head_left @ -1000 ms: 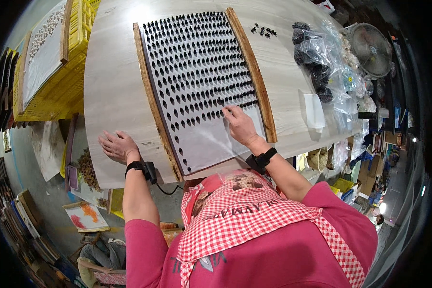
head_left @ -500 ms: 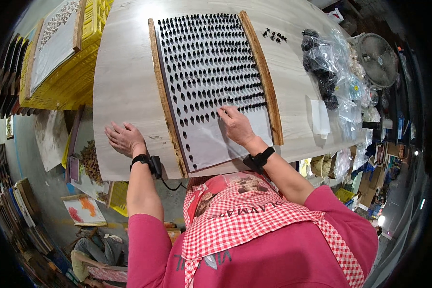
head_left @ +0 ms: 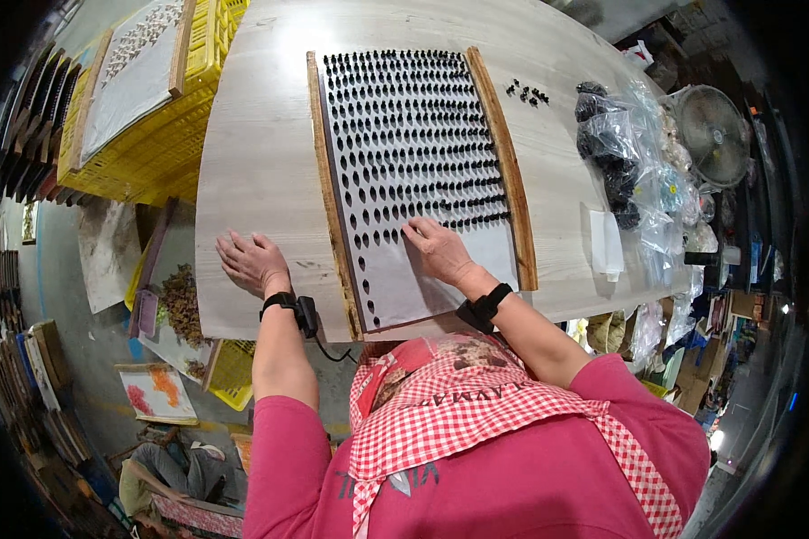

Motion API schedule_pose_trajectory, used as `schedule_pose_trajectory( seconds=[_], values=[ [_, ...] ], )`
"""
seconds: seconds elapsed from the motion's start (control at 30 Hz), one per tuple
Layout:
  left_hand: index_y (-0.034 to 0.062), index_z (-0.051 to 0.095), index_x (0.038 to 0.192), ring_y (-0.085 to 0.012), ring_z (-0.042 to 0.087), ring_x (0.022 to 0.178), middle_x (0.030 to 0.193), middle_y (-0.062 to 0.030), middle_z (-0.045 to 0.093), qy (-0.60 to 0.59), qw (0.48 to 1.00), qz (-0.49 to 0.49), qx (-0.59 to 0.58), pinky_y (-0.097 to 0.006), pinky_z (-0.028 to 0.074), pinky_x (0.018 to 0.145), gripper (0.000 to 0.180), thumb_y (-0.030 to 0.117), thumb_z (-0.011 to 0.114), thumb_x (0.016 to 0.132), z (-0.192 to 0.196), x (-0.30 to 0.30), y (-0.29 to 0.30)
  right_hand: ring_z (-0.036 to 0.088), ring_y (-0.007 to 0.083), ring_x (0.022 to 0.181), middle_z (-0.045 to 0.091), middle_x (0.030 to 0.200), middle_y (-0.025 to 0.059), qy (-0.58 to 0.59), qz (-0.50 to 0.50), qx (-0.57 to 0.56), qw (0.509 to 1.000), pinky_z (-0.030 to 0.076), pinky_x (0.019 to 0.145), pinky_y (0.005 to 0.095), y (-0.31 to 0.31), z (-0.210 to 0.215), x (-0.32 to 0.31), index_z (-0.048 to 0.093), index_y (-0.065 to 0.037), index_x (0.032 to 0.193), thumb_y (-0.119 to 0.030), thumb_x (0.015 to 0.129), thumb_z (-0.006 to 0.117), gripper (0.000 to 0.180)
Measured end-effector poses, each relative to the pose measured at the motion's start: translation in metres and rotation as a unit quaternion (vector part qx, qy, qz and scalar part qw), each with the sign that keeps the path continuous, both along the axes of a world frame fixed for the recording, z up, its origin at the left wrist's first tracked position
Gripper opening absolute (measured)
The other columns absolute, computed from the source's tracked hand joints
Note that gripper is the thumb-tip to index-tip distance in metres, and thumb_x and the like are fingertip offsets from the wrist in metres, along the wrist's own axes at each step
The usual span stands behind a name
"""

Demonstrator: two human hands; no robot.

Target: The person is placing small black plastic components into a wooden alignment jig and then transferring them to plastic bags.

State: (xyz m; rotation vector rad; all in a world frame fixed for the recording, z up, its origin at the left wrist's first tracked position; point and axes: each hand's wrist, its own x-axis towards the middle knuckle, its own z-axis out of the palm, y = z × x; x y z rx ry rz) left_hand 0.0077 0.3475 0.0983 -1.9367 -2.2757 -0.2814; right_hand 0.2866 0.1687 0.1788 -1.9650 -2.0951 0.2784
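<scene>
A white sheet (head_left: 440, 278) on a board carries many rows of small black leaf-shaped pieces (head_left: 395, 145), with wooden strips (head_left: 510, 180) along both sides. My right hand (head_left: 442, 251) is over the sheet, its thumb and forefinger pinched at the lowest long row. Whatever lies between those fingertips is too small and hidden to make out. A short column of black pieces (head_left: 369, 287) runs down the sheet's left edge. My left hand (head_left: 253, 263) rests palm down on the table, left of the board, with its fingers spread and nothing in it.
A few loose black pieces (head_left: 528, 93) lie right of the board on the table (head_left: 252, 162). Beyond are clear plastic bags (head_left: 652, 171), a folded white paper (head_left: 606, 242) and a fan (head_left: 712, 135). Yellow crates (head_left: 135, 166) stand left; a seated person (head_left: 175, 481) is at lower left.
The whole view has shifted, so the board appears lower and farther right. My right hand has moved slightly left along the lowest long row. My left hand stays on the table.
</scene>
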Motion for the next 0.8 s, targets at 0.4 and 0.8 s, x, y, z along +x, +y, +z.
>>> schedule_pose_trajectory(
  seconds=[0.4, 0.8],
  values=[
    [0.0094, 0.044, 0.14, -0.0249, 0.028, 0.141, 0.148, -0.0141, 0.036, -0.005, 1.0, 0.011, -0.025, -0.041, 0.023, 0.115, 0.052, 0.038, 0.043, 0.097, 0.008, 0.002, -0.001, 0.058, 0.0274, 0.107, 0.056, 0.118, 0.0129, 0.002, 0.043, 0.013, 0.999, 0.052, 0.085, 0.0341, 0.014, -0.017, -0.016, 0.059, 0.0, 0.115, 0.001, 0.073, 0.06, 0.042],
    [-0.003, 0.049, 0.13, -0.0306, 0.036, 0.135, 0.142, -0.0188, 0.042, -0.081, 0.996, -0.029, -0.002, -0.044, 0.028, 0.114, 0.051, 0.021, 0.057, 0.086, 0.031, 0.014, -0.002, 0.058, 0.0301, 0.078, 0.055, 0.087, 0.0125, 0.071, 0.061, 0.08, 0.992, 0.05, 0.065, 0.0398, 0.042, -0.014, -0.031, 0.057, -0.004, 0.092, -0.009, 0.074, 0.062, 0.019]
  ],
)
